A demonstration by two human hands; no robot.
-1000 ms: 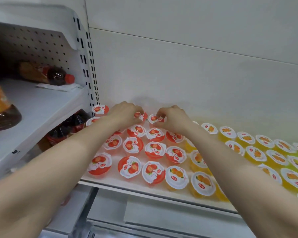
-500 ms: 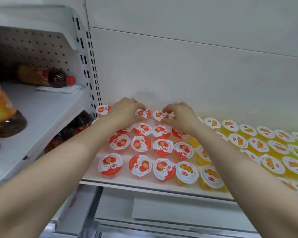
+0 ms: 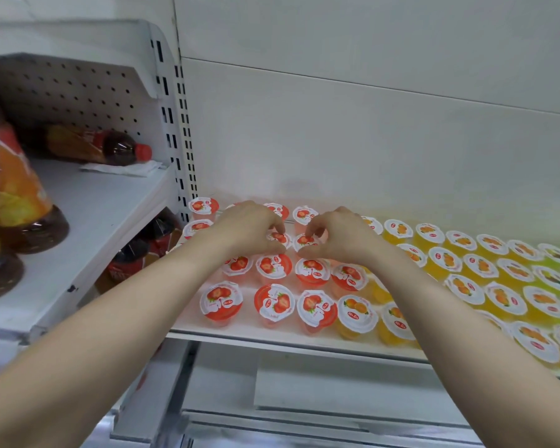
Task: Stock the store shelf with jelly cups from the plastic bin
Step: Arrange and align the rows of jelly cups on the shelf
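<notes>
Both hands have drawn back from the rearmost row to the next one forward, and they now sit closer together. On the left hand the fingers curl over the lid of a red jelly cup, thumb at its near rim, pinching it. The right hand grips the second red jelly cup just beside it in the same way.

Judging by the tidy rows, each grip serves to nudge a cup square into line, lid up, with reds kept together. Around them the red cups fill the left end of the shelf, and the yellow jelly cups begin just beside them, so flavours run in blocks.

Palms and forearms hide several cups in the middle rows. Greenish cups at the far right are cut off, as are the bottles on the neighbouring shelf. No plastic bin is in view.
</notes>
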